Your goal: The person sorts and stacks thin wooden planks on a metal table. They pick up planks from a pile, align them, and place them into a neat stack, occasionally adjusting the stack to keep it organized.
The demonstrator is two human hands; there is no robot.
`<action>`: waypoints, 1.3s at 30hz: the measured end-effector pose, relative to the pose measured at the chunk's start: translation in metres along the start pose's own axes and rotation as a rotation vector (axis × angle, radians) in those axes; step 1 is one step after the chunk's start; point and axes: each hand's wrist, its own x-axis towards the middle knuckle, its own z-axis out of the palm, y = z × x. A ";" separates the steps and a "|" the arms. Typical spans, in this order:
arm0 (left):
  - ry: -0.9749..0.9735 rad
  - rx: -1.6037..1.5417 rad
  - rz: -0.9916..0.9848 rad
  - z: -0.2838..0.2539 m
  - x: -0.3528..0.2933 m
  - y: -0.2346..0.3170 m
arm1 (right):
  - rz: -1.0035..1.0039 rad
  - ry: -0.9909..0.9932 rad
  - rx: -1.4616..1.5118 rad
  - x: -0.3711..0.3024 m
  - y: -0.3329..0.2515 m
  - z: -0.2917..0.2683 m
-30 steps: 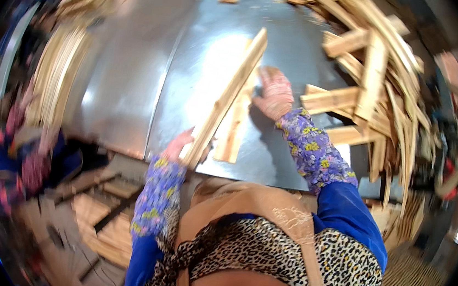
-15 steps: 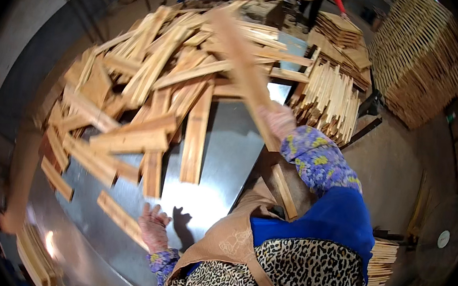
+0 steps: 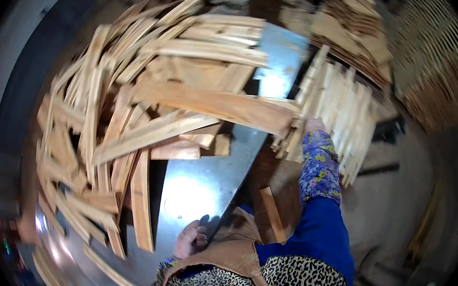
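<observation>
My right hand [image 3: 314,125] reaches forward at the near side of a stack of pale wooden slats [image 3: 334,112]. Its fingers are hidden, so its grip does not show. Close to it is the right end of a broad reddish wooden board [image 3: 216,106], which stretches left across the pile of loose boards [image 3: 160,56]; whether the hand touches that end is unclear. Low over the bright metal tabletop [image 3: 191,194], near my apron, my left hand [image 3: 191,240] is open with loosely bent fingers and holds nothing.
A narrow board [image 3: 273,214] leans or lies below the table's right edge. Beyond the slats stand flat stacked boards [image 3: 355,34] and a tall wooden stack [image 3: 438,64]. Another strip [image 3: 112,271] lies along the table's near left.
The board raised in my right hand has swung down to lie crosswise over the pile. My right hand has moved to the slat stack; the left has drawn nearer my apron. The view has shifted.
</observation>
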 end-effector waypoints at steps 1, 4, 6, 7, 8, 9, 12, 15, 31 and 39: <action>0.013 0.091 -0.020 0.005 -0.004 0.009 | -0.064 -0.005 -0.043 0.001 -0.022 0.005; -0.088 0.319 -0.056 0.013 0.021 0.029 | -0.227 0.044 -0.100 0.024 -0.023 -0.014; 0.255 0.428 0.127 0.039 0.028 0.006 | -0.268 0.111 -0.085 0.039 -0.008 -0.029; 0.240 0.526 0.196 0.028 0.037 -0.007 | -0.296 0.147 -0.059 0.040 -0.008 -0.032; 0.359 0.508 0.227 0.043 0.043 0.007 | -0.260 0.199 0.015 0.033 0.020 -0.035; 0.536 0.339 0.315 0.034 0.038 -0.024 | -0.346 0.183 0.026 0.023 -0.004 -0.031; 0.986 0.419 0.446 0.032 0.044 0.007 | -0.362 0.013 0.229 -0.026 0.022 -0.009; 1.302 0.399 0.692 -0.055 0.036 0.030 | -0.186 -0.582 0.319 -0.150 0.025 0.005; 1.334 0.940 0.245 -0.398 0.041 0.232 | -1.595 -0.205 -0.638 -0.669 -0.448 0.153; 1.053 0.718 0.359 -0.318 0.019 0.204 | -1.448 -0.252 -0.659 -0.698 -0.458 0.146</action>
